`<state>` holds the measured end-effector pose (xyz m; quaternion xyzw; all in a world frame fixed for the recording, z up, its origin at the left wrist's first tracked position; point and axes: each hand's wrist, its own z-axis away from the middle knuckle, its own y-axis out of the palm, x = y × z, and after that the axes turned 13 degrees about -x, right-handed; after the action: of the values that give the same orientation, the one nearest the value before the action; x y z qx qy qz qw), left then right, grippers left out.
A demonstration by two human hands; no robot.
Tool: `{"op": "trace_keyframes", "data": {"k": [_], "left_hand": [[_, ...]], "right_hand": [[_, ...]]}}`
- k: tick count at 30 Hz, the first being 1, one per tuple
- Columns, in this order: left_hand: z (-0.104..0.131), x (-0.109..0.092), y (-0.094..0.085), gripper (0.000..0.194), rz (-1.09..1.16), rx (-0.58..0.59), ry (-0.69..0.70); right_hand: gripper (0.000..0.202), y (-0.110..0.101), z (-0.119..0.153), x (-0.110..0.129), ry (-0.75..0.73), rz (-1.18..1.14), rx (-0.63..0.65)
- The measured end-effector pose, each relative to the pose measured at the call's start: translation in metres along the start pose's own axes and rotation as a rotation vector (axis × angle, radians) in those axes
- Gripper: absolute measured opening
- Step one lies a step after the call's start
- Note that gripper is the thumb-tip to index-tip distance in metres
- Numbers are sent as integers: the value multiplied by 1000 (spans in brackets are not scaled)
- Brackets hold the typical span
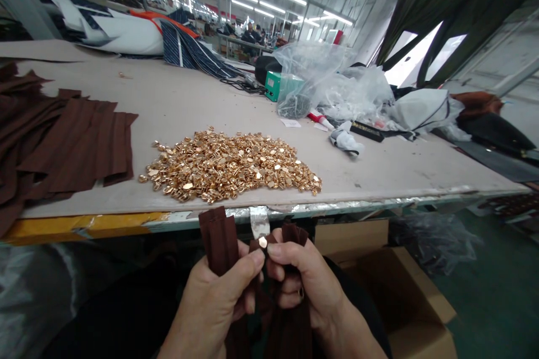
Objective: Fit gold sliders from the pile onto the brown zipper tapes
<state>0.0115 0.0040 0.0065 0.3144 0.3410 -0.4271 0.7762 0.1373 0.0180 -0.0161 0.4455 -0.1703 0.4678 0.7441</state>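
Bare hands (pixel 217 291), bare f'arms (pixel 353 334), blk clothes (pixel 122 311)

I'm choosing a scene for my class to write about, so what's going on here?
A person sits or stands at a table, with left hand and right hand gripping brown fabric strips just in front of its edge. A small gold-coloured piece shows between the two thumb tips, against the brown fabric. On the table lie a heap of similar gold-coloured pieces and, to the left, a pile of more brown strips.
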Motion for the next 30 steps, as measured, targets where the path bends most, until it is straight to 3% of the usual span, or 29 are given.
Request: {"op": "trace_keyframes", "data": {"k": [11, 17, 20, 23, 30], "left_hand": [[-15, 11, -4, 24, -27, 59, 110], [-13, 16, -11, 32, -229, 117, 255], [-15, 17, -13, 37, -323, 177, 329], [-14, 14, -13, 37, -338, 167, 390], [-15, 13, -7, 43, -205, 102, 233]], "right_hand": [[30, 3, -4, 7, -142, 147, -15], [30, 2, -5, 17, -445, 483, -114], [27, 8, -2, 24, -519, 611, -122], [26, 14, 3, 24, -618, 699, -165], [16, 31, -6, 17, -1176, 1168, -499]]}}
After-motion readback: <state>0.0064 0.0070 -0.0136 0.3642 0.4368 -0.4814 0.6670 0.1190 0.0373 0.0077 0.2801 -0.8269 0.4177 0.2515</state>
